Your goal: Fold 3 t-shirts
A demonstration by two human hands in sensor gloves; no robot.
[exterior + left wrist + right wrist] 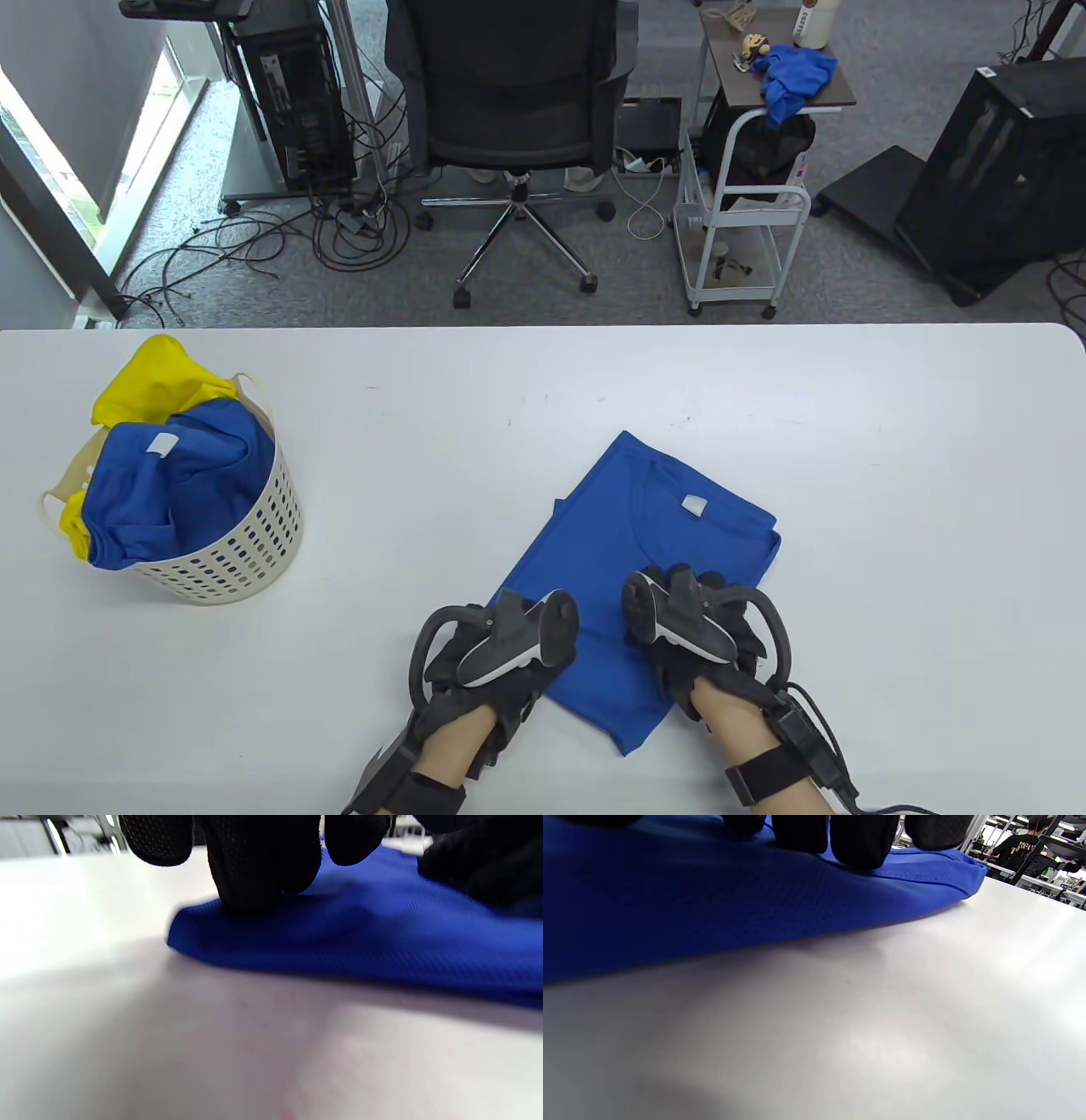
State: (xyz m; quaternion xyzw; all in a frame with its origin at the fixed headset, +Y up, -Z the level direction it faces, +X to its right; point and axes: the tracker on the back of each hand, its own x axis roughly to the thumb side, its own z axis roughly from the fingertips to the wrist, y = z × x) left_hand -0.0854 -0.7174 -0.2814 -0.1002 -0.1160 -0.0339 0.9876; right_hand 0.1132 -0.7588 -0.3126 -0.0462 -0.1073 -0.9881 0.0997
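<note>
A blue t-shirt, folded into a long strip with its neck label up, lies slanted on the white table. My left hand rests on the strip's near left edge; in the left wrist view its fingertips press down on the shirt's edge. My right hand lies on the strip's near right part; in the right wrist view its fingers rest flat on the fabric. Neither hand lifts cloth. A white basket at the left holds another blue shirt and a yellow shirt.
Beyond the table's far edge stand an office chair, a white cart with blue cloth on top, and computer towers. Bare table lies right of the shirt and between shirt and basket.
</note>
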